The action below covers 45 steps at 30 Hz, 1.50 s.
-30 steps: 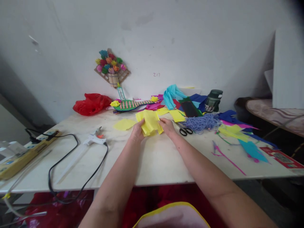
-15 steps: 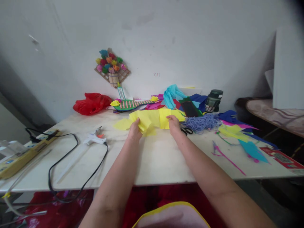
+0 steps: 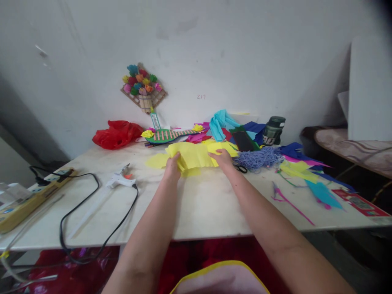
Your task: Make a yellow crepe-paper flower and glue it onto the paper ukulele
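A sheet of yellow crepe paper (image 3: 194, 157) is held between my two hands, just over the table. My left hand (image 3: 173, 165) grips its left end, where the paper bunches and folds over near the fingers. At the opposite end, my right hand (image 3: 224, 159) has thumb and fingers closed on the right edge. More yellow paper (image 3: 157, 161) spreads out to the left of the left hand, and another piece (image 3: 228, 148) lies behind the right hand. Black-handled scissors (image 3: 241, 168) lie beside my right wrist, partly covered.
At left are a white glue gun (image 3: 118, 180) with its black cord and a power strip (image 3: 36, 198). Behind stand a red plastic bag (image 3: 118, 134) and a green woven craft (image 3: 171, 135). To the right lie purple shredded strands (image 3: 259, 158), a dark jar (image 3: 273, 131) and coloured paper scraps.
My right hand has moved slightly left along the yellow paper. The paper between the hands now looks smoother, and its dangling lower fold has shifted. The left hand keeps its hold.
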Motion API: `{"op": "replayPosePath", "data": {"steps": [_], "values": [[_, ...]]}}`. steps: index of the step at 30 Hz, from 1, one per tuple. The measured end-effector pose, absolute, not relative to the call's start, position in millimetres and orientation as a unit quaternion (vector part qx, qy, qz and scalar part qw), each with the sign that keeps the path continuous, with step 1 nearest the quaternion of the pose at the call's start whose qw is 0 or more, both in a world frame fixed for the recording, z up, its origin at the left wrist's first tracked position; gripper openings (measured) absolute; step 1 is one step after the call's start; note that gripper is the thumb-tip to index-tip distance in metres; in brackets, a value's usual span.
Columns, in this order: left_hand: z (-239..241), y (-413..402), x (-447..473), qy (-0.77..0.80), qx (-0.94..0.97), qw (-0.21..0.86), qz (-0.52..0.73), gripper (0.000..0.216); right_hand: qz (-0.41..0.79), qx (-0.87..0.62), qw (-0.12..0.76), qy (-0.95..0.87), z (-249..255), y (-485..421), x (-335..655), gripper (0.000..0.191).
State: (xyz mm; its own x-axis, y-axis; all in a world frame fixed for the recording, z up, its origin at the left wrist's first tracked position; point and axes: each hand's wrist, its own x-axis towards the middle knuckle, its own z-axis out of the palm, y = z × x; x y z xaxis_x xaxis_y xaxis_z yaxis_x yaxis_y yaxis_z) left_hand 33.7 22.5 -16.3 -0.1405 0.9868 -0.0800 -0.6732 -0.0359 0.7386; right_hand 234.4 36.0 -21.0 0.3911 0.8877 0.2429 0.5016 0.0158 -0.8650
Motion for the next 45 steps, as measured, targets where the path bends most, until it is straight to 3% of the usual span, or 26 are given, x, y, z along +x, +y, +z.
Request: {"op": "replayPosePath", "data": {"steps": [2, 6, 22, 25, 36, 45], "values": [[-15, 21, 34, 0.329, 0.241, 0.611, 0.678, 0.016, 0.125, -0.710, 0.403, -0.564, -18, 30, 233, 0.059], [-12, 18, 36, 0.333, 0.250, 0.609, 0.674, 0.016, 0.055, -0.728, 0.285, -0.620, -13, 21, 228, 0.051], [-15, 20, 36, 0.344, 0.264, 0.612, 0.661, 0.017, -0.102, -0.710, 0.076, -0.693, -16, 15, 225, 0.034], [-16, 21, 35, 0.354, 0.257, 0.608, 0.662, 0.017, -0.077, -0.731, 0.094, -0.672, -15, 20, 228, 0.033], [-19, 23, 34, 0.376, 0.251, 0.595, 0.664, 0.023, -0.052, -0.802, 0.330, -0.495, -10, 24, 268, 0.040], [-24, 24, 31, 0.405, 0.312, 0.543, 0.666, 0.027, -0.027, -0.845, 0.355, -0.400, -11, 27, 299, 0.039]]}}
